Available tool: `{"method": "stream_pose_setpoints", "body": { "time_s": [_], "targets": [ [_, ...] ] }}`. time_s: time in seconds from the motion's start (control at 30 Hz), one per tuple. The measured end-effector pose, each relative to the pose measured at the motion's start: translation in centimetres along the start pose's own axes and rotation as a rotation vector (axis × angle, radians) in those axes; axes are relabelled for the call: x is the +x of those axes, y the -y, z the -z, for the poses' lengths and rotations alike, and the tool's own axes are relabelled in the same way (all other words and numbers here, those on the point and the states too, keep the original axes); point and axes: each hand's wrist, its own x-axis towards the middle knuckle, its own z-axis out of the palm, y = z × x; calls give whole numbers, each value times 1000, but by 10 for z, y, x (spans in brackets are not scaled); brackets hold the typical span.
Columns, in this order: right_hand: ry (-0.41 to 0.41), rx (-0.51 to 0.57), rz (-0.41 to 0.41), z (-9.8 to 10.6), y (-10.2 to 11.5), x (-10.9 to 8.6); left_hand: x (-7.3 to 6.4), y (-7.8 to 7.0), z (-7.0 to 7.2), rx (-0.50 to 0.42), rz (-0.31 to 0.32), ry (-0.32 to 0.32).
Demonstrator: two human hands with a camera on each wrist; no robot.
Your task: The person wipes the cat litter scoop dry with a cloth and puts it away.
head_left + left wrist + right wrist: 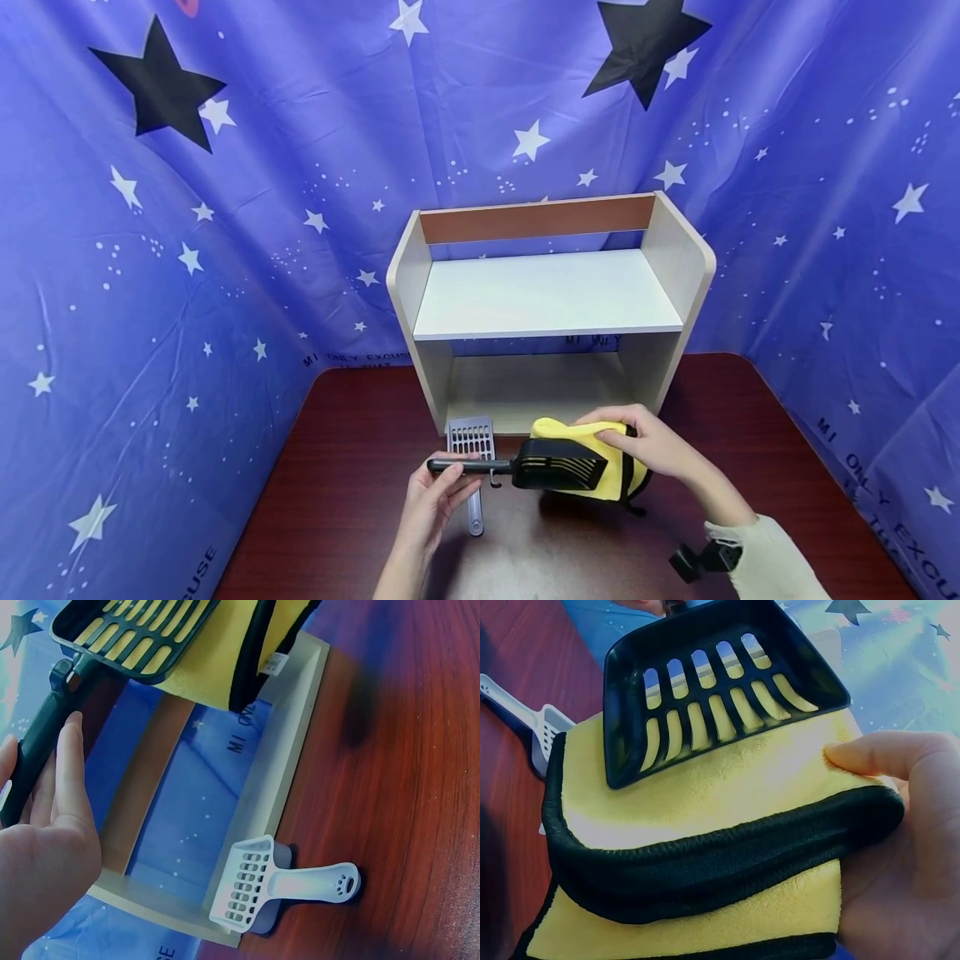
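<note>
Pinching the black scoop point(557, 464) by its handle point(480, 467), the left grip point(431, 507) holds it above the desk point(337, 500), over the yellow cloth point(727, 787) that the right grip point(645, 440) pinches. A slack hold might let the scoop twist, and bunched cloth could snag it.

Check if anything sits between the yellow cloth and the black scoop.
Nothing visible does. The right hand holds the yellow cloth behind the black scoop, whose slots show yellow; whether they touch is unclear. The left hand grips its handle. The grey scoop lies apart from both.
</note>
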Motion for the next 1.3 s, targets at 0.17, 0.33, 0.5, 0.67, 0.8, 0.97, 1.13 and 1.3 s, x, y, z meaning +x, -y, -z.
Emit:
{"method": "stream_pose_setpoints", "body": {
  "time_s": [0.17,0.33,0.5,0.67,0.8,0.97,1.13,1.3],
  "targets": [
    [-14,5,-1,4,-4,-10,1,-1,1,3,-11,-15],
    [-32,-6,-15,8,-6,-18,3,-1,3,-4,-32,-28],
    [-46,-20,-25,11,-8,-24,4,-2,5,0,-43,-56],
    [-55,-21,-29,12,-10,-28,4,-4,5,10,-57,-76],
    [-54,-20,-35,12,-11,-30,4,-5,5,15,-65,-74],
    [-60,-34,-45,12,-12,-32,4,-7,7,-3,-75,-75],
    [-92,-55,-48,11,-12,-35,4,-10,8,-37,-76,-79],
    [-137,-46,-74,9,-14,-35,6,-14,8,-72,-87,-67]
  ]
}}
